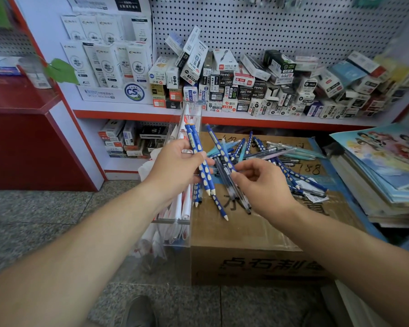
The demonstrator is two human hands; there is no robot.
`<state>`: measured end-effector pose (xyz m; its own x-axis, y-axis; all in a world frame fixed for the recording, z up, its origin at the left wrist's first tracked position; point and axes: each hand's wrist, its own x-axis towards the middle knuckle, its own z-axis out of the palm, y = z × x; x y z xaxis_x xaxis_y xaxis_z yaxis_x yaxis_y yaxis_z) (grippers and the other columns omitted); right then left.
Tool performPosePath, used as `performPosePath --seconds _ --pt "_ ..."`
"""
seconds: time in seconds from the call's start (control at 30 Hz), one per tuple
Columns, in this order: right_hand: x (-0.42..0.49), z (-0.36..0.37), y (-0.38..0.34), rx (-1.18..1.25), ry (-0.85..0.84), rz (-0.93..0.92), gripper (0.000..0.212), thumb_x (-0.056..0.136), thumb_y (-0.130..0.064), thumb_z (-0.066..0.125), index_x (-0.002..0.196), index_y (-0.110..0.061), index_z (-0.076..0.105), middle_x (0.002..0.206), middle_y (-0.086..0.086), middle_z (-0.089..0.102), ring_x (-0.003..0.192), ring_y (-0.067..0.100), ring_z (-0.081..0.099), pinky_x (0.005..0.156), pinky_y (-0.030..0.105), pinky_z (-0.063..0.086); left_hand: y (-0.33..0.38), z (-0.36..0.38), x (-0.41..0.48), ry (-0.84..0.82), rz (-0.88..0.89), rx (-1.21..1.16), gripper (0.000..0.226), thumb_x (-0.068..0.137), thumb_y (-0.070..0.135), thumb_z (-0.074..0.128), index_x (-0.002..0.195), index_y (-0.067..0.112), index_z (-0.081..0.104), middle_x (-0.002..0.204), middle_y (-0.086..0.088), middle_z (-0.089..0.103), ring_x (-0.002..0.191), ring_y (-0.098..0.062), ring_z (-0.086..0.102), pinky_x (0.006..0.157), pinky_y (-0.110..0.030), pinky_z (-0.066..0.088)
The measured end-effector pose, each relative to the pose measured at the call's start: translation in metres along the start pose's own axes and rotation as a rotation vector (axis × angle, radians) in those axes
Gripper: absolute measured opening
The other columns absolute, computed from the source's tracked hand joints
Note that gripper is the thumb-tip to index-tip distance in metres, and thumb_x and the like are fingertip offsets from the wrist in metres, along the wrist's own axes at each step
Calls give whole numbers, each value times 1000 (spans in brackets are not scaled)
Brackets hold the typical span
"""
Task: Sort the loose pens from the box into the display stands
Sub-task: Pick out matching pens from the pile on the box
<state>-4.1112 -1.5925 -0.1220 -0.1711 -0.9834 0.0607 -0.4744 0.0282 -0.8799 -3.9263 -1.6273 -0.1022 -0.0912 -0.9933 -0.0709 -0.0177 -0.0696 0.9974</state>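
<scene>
My left hand [175, 166] grips a small bunch of blue pens with pale dots [200, 161], tips pointing down. My right hand [262, 182] pinches one more blue dotted pen [219, 147] together with clear dark-ink pens [229, 182], right beside the left hand's bunch. Behind both hands a heap of loose pens [281, 156], blue, teal and clear, lies on top of a closed cardboard box [246, 263]. A clear acrylic display stand [175, 223] with red-and-white pens leans against the box's left side, below my left hand.
A shelf [222, 116] behind the box carries many small pen cartons below a pegboard. A stack of illustrated books [387, 171] lies to the right. A red counter [21, 138] stands at the left. Grey stone floor and a shoe [142, 312] are below.
</scene>
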Motion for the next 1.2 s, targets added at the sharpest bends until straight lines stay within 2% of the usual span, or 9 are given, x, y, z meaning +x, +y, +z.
performPosePath --seconds 0.07,0.17,0.37,0.53,0.63,0.73,0.83,1.03,1.2 --pt "-9 3 -6 101 -34 -63 6 94 -17 71 96 -22 68 83 3 69 67 7 60 59 18 51 2 4 -3 -9 4 -49 9 102 5 56 107 9 63 88 -12 78 84 -27 76 68 -37 64" --pt "-14 11 -10 166 -93 -101 11 94 -12 71 93 -23 67 81 7 69 67 10 61 63 27 53 4 8 -6 -35 17 -108 10 101 3 58 107 7 66 91 -16 78 86 -31 77 70 -38 64" --pt "-10 16 -9 116 -141 -141 14 93 -16 73 91 -27 65 76 7 68 57 6 55 56 23 45 4 4 -9 -28 23 -101 10 95 5 67 105 7 71 92 -12 78 81 -24 76 66 -33 62" --pt "-12 19 -5 111 -236 -165 12 92 -17 75 94 -23 64 80 12 68 61 11 56 58 28 50 4 -1 -12 -63 1 -69 16 92 3 71 107 9 70 96 -8 79 80 -19 76 64 -34 63" --pt "-9 17 -3 151 -193 -144 4 94 -21 71 92 -20 68 83 13 69 64 15 60 59 29 52 7 -3 -10 -37 -3 -92 18 92 3 71 109 8 68 96 -11 79 79 -20 75 68 -36 64" --pt "0 19 17 -81 -150 -109 7 94 -27 72 93 -21 67 79 1 68 70 16 64 64 32 55 11 -8 -7 19 -6 -129 21 91 0 70 111 7 67 93 -10 77 75 -17 74 60 -29 61" --pt "5 25 38 -415 -269 -31 23 87 -36 78 101 -22 66 85 -10 65 80 8 63 72 25 54 9 -7 -5 52 -43 -181 22 91 -2 69 111 7 67 89 -7 75 70 -12 74 59 -26 61" --pt "9 32 45 -459 -304 89 30 75 -38 89 91 -22 69 82 -8 71 78 10 68 77 35 61 5 -9 -1 79 -67 -162 18 91 1 72 107 8 71 92 -7 76 68 -11 74 58 -26 60" --pt "9 35 40 -576 -324 61 17 83 -29 81 93 -16 76 89 -5 70 85 13 67 79 33 59 4 -9 -2 87 -74 -163 20 91 0 71 110 8 70 91 -7 76 66 -11 74 56 -24 59"
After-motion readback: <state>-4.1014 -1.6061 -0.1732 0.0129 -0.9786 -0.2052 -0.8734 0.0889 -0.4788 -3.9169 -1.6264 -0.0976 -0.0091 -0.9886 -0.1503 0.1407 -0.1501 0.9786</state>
